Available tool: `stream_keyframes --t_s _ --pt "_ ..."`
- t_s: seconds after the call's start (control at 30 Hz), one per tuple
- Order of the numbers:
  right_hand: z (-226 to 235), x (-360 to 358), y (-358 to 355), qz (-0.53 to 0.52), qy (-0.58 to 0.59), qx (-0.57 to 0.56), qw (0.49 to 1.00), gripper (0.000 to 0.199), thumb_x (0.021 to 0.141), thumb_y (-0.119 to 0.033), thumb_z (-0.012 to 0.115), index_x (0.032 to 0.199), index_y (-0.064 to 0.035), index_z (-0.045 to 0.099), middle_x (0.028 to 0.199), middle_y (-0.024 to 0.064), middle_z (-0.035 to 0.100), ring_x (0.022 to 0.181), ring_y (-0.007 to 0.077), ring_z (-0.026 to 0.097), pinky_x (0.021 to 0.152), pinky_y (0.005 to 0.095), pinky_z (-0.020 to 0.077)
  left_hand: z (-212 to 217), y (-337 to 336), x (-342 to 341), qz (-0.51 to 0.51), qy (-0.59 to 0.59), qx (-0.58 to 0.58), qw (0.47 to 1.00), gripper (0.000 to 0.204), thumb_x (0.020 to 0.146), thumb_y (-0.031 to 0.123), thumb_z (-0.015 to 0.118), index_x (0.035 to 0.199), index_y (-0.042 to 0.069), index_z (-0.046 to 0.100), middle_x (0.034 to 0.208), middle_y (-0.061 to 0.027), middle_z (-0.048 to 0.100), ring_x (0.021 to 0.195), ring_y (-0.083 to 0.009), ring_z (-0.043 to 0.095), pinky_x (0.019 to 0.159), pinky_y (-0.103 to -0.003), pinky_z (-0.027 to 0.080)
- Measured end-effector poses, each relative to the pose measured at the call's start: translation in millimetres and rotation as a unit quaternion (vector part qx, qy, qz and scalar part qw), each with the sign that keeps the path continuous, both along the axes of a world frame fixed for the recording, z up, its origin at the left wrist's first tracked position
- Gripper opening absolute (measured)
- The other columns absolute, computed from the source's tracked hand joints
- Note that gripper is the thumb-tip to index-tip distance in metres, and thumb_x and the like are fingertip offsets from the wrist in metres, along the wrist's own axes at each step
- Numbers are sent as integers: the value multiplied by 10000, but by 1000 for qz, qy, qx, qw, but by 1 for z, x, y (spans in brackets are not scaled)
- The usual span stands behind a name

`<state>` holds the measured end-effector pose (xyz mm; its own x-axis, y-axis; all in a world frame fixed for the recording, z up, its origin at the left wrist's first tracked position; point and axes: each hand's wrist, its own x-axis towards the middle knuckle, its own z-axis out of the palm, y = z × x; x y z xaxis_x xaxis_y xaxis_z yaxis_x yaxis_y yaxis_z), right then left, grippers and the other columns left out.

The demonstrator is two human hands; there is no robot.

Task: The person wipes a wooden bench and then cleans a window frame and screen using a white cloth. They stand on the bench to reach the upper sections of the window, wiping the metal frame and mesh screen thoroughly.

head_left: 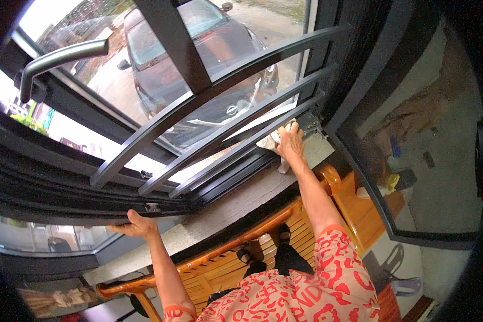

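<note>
My right hand [291, 144] is closed on a crumpled white cloth [268, 143], low at the right end of the dark window frame. It reaches in beside the lowest of the curved grey bars [252, 135], and a loose end of the cloth hangs over the sill [214, 211]. At the left, my left hand [139, 225] grips the bottom edge of an opened dark window sash [91, 210]. Its thumb points up and the fingers lie along the edge, their tips partly hidden.
I stand on a slatted wooden bench [220, 263] below the sill. A dark framed screen panel [359, 188] stands open at the right. A window handle [64, 56] juts out at upper left. Beyond the bars a dark car [198, 64] is parked; slippers [407, 286] lie at lower right.
</note>
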<state>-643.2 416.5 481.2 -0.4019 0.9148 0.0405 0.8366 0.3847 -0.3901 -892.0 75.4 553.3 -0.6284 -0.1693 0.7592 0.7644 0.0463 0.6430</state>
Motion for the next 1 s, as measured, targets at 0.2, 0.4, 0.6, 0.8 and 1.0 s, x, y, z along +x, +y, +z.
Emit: stream_keyframes --t_s 0.2,0.4,0.6,0.8,1.0 --pt "5 -21 -32 94 -45 18 994 384 681 -120 729 1045 -155 611 1153 158 410 1041 352 489 751 408 562 8 7 7 -2 -10 -5 1000 822 874 356 638 1423 -1 140 1344 -183 364 1122 -263 441 962 -365 387" --pt "5 -48 -49 157 -92 3 983 398 637 -176 762 1018 -142 654 1084 148 488 994 331 541 733 404 572 14 9 13 -33 -14 -17 999 741 892 230 578 1430 6 120 1373 -186 325 1179 -269 393 1016 -375 323" --pt "1 -64 -76 250 -71 39 965 351 636 -169 752 967 -88 666 1022 143 561 961 329 563 661 412 576 20 21 26 11 -49 -14 999 775 877 323 580 1408 -24 134 1359 -189 329 1152 -266 384 1015 -366 300" --pt "-6 -96 -126 317 -33 128 939 309 623 -117 700 922 -46 669 908 116 630 828 310 611 594 370 553 23 18 24 -6 -15 -24 1000 754 856 370 588 1376 16 171 1292 -142 379 1105 -239 407 988 -351 317" --pt "-24 -159 -185 354 122 198 906 347 589 -145 696 928 -98 643 914 100 548 857 290 560 577 384 453 21 17 22 -45 -42 -24 998 842 847 399 607 1421 110 63 1275 -134 327 1141 -233 382 970 -369 353"
